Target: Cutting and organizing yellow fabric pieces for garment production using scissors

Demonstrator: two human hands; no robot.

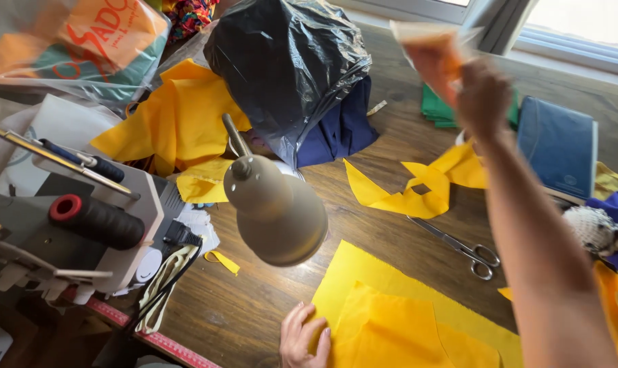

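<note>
Resting flat with fingers spread, the left hand pressed the near edge of the yellow fabric on the wooden table. Scissors lay just beyond it, near a yellow scrap. Farther off, the right hand was raised, fingers pinched on a blurred orange-and-white piece, beside the black plastic bag

Place: a home sewing workshop
Left of frame: grey sewing machine with black thread spool
Centre: cut yellow fabric pieces, steel scissors, wooden table
</note>
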